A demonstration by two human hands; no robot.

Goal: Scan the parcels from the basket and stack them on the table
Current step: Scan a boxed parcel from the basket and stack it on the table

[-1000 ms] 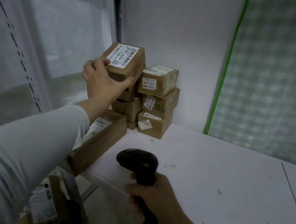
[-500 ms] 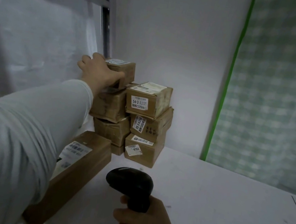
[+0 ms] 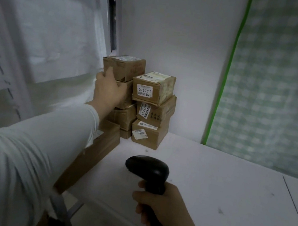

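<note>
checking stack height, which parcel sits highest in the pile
The top-left parcel, beside the window frame; it rises above the 54-2-221 parcel that tops the right column.

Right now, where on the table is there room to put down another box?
The biggest bare patch of the table lies right of the scanner, between the parcel stack and the checked curtain. A smaller gap sits between scanner and stack. The far left corner is crowded: the stack, the long box, and the left hand.
</note>
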